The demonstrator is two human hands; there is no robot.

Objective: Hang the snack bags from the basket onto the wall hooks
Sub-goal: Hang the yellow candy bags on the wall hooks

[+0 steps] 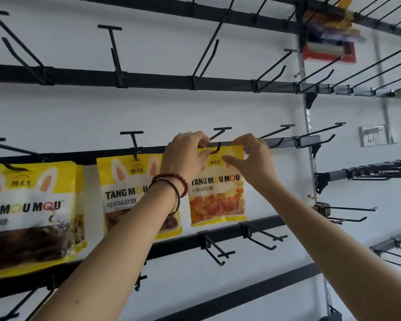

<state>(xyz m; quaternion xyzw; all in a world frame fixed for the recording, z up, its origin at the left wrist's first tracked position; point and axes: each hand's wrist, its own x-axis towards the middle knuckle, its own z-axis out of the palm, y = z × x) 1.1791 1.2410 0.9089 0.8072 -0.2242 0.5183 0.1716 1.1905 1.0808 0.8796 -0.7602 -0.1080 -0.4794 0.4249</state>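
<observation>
White wall (241, 107), black rails (283, 142); hung bags (130, 188) at 9 o'clock; left hand (185, 156) pinches gummy bag (218, 198) by its top-left corner, right hand (252, 158) the top-right; hook (216, 148) at the bag's 12 o'clock. Risk: hole likely not fully seated, early release drops it; tugging could tear the slot.

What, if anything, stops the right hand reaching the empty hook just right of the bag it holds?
Probably nothing, so yes. The right hand sits close beside that empty hook, with nothing between them. Its fingers pinch the gummy bag, though, so it would need to let go first.
</observation>
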